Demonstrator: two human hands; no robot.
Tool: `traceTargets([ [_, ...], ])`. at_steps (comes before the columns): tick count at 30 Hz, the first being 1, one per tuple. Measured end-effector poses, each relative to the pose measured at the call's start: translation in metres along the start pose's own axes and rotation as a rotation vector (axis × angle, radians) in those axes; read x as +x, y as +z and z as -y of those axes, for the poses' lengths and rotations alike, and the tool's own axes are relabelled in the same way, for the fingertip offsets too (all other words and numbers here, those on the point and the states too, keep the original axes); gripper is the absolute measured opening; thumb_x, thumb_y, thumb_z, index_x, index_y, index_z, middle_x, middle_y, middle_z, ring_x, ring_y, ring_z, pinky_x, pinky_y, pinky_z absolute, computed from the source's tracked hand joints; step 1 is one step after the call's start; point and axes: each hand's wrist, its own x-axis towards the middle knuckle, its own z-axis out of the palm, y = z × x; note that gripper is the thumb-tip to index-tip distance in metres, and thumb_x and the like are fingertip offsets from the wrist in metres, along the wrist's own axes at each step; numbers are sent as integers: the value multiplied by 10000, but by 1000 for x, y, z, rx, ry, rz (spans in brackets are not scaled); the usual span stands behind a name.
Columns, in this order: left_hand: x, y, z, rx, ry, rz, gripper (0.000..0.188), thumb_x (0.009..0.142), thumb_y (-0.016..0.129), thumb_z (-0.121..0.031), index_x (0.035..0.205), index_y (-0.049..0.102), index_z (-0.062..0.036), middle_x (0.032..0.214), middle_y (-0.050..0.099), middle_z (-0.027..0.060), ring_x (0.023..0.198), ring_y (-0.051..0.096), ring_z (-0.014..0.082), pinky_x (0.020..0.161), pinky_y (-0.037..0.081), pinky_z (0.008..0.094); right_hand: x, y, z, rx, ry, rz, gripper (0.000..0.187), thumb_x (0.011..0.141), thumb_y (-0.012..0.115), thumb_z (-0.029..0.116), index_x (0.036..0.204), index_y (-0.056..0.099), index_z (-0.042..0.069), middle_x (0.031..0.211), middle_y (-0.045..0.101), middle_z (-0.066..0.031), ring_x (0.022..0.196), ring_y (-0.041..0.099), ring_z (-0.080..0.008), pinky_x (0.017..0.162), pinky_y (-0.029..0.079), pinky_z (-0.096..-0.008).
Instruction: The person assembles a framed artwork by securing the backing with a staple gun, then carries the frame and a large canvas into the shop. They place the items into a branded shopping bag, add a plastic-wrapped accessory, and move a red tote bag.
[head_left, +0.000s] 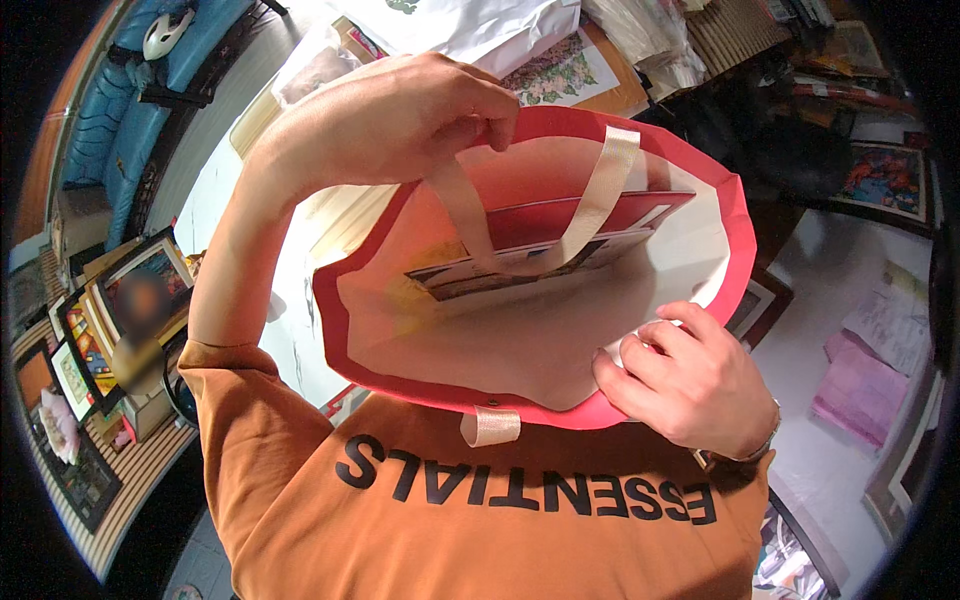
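A large red paper bag (735, 215) with a pale lining gapes in front of my chest, its mouth turned up. My left hand (430, 115) curls its fingers over the far rim, beside one end of the far ribbon handle (610, 185). At the near right, my right hand (690, 380) grips the rim with its fingertips inside. Within the bag, a flat red folder or board (530, 217) leans on the far side, with thin printed sheets or cards (520, 272) in front of it. The near ribbon handle (492, 427) hangs outside, against my orange shirt.
Behind the bag are a white plastic wrapper (480, 30) and a floral print (565, 70). Framed pictures (140, 285) stand on a slatted surface at left. On the right, a pink sheet (858, 390) lies on a white surface. A blue seat (125, 130) is far left.
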Motion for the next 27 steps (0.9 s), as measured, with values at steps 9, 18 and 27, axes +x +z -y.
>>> traceTargets([
  [9,-3,6,-23,284,19,-18,230,682,816,-215,754,686,-40,831,633,105,817,663,306,716,528,413,12,-1,1,-36,-11,45,234,753,638,207,951,695,96,803,577,-5,769,594,-170,868,508,-369],
  [18,7,0,-20,322,-72,146,250,682,746,-52,928,744,-100,966,663,98,933,663,322,791,522,431,13,0,8,-42,47,41,254,740,644,201,960,707,88,804,585,-7,770,598,-165,833,510,-359],
  [27,20,-3,0,148,-85,127,113,735,730,-79,818,688,-16,865,720,111,834,735,258,723,559,365,12,1,4,-43,76,24,271,751,631,243,961,696,84,823,592,-12,776,597,-165,830,498,-363],
])
